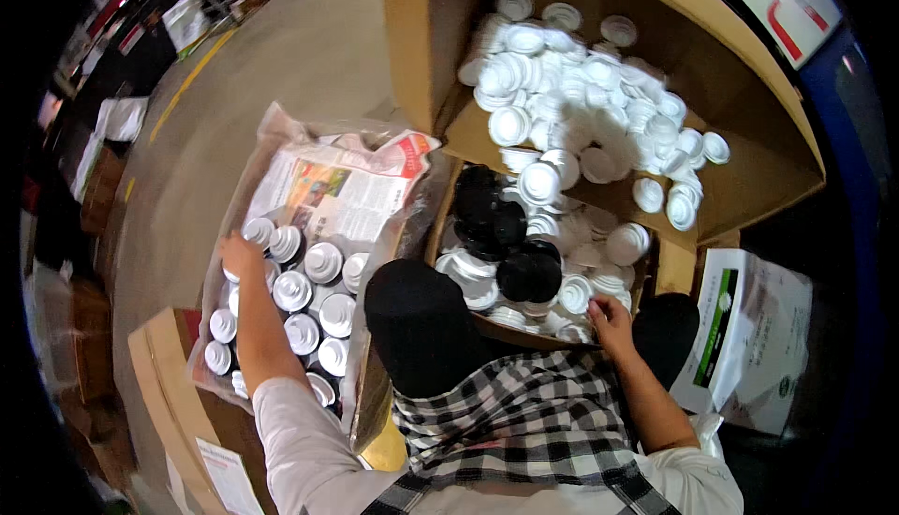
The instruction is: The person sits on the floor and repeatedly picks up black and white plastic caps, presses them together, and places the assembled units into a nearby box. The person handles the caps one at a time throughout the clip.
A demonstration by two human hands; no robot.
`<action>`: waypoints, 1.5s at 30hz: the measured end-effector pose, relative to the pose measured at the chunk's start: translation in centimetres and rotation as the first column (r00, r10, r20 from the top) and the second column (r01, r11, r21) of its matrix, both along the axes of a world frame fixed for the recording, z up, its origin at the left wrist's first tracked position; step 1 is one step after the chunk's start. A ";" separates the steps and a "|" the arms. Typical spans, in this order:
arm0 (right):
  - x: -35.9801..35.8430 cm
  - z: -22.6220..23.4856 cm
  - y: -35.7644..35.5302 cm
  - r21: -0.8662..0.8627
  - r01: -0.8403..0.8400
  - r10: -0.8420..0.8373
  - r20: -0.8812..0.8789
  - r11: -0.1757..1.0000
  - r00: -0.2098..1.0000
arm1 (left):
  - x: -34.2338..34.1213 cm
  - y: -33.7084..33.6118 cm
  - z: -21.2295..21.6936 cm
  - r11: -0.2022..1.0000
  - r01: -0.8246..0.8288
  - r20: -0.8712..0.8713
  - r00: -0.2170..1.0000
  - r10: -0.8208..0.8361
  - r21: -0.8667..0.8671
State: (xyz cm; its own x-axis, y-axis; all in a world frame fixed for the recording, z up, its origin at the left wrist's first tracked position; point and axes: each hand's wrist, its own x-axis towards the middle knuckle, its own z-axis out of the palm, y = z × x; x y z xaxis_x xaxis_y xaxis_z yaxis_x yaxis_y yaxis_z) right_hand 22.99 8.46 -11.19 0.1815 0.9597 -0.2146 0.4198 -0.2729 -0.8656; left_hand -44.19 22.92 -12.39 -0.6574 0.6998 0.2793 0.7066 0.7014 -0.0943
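My left hand reaches over the left side of a shallow plastic-lined box, beside a round white stepped cap. Its fingers are mostly hidden, so its grip does not show. Rows of white-capped pieces, such as this white cap, stand in that box, with a sheet of newspaper at its far end. On the right, my right hand is closed with curled fingers at the near edge of an open carton, close to a white lid. What it holds, if anything, cannot be made out.
Black round lids lie among white ones in the middle carton. Behind it, a large tilted cardboard box holds a heap of white lids. A white-and-green carton stands at right, a brown carton at lower left.
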 end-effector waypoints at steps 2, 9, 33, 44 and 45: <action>0.6 0.8 2.4 0.126 0.003 -0.005 0.015 0.992 1.000 | 1.5 0.3 1.4 0.988 0.075 0.037 0.996 -0.080 0.137; 1.3 -0.2 16.2 0.383 -0.221 -0.051 0.585 0.897 0.809 | 15.6 -1.6 6.6 0.526 0.598 -0.045 0.685 -0.727 0.605; 0.3 10.7 -1.0 0.250 -0.004 0.250 -0.967 0.968 0.053 | 43.9 -1.2 5.4 0.609 0.531 0.389 0.475 -0.789 0.588; -2.5 10.3 -1.4 -0.019 -0.158 -0.029 -0.998 0.987 -0.063 | 46.5 -15.6 16.5 0.913 -0.193 0.426 -0.837 -0.344 0.360; -2.9 10.6 -1.7 0.236 -0.185 0.254 -0.964 0.954 0.082 | 46.5 -16.1 17.0 0.905 -0.177 0.327 -0.891 -0.314 0.387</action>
